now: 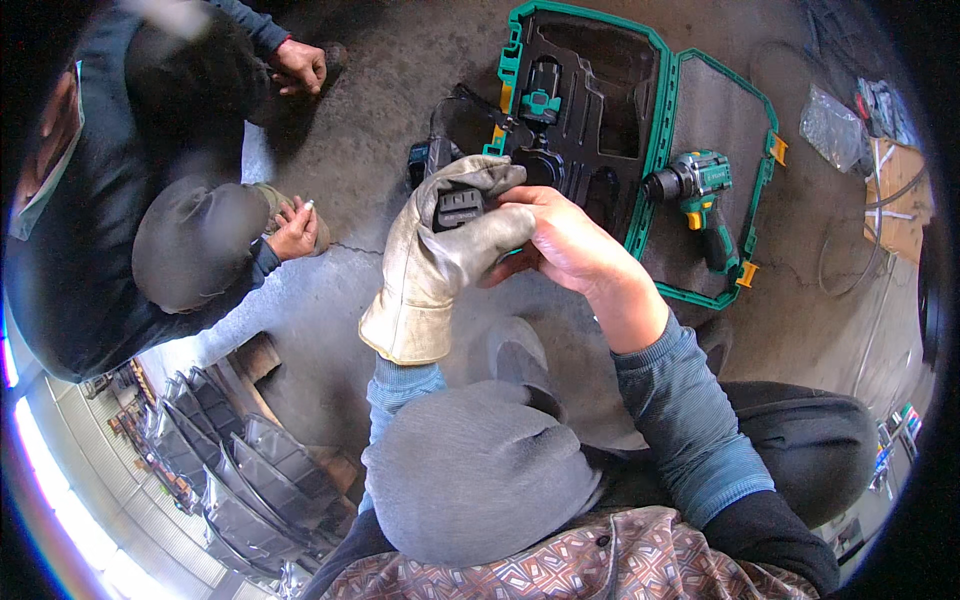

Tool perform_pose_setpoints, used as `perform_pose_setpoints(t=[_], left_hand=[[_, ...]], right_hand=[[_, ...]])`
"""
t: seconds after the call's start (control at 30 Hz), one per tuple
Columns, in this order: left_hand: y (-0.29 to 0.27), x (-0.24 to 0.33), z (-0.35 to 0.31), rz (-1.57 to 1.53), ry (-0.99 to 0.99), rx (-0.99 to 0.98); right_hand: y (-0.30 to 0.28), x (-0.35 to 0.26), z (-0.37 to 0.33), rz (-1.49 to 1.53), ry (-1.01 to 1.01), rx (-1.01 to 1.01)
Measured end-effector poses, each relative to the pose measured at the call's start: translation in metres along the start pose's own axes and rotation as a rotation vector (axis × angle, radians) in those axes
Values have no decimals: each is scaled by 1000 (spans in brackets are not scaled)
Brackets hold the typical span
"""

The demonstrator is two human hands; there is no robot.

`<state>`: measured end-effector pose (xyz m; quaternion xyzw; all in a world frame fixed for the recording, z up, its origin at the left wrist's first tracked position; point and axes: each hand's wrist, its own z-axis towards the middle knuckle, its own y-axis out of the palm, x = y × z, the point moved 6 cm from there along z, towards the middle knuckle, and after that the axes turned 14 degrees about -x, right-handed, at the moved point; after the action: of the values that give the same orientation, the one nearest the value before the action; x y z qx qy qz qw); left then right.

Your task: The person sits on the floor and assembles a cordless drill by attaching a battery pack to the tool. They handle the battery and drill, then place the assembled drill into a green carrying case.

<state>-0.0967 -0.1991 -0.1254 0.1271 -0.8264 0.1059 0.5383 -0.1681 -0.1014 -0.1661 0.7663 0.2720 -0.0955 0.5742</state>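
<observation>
Block (459, 209), small and black, is up in my left fingers (500, 234), which are in a glove (410, 300) and closed on it. My bare right fingers (545, 203) are bent and touch the glove; I can't tell if they grip the block too. The case (622, 130) is open, with a green and black part (541, 95) inside. The drill (702, 180) lies on the lid (715, 112). I'd say getting things out is well along, but the block isn't put down yet.
</observation>
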Motion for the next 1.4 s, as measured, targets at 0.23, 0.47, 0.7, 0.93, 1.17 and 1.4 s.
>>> perform_pose_setpoints(t=[0.23, 0.47, 0.7, 0.93, 1.17, 1.4], left_hand=[[-9, -1, -22, 212, 312, 97], [-4, 3, -30, 391, 256, 219], [-7, -5, -27, 450, 208, 291], [-9, -17, -32, 275, 262, 339], [-9, 21, -43, 631, 339, 342], [-10, 35, -53, 687, 357, 338]], right_hand=[[1, -4, 1, 193, -173, 49], [-4, 2, 9, 252, -246, -38], [0, 5, 8, 127, -225, -29], [10, 6, 9, 140, -266, -120], [17, -2, 7, 97, -391, -289], [21, -8, 3, -4, -364, -255]])
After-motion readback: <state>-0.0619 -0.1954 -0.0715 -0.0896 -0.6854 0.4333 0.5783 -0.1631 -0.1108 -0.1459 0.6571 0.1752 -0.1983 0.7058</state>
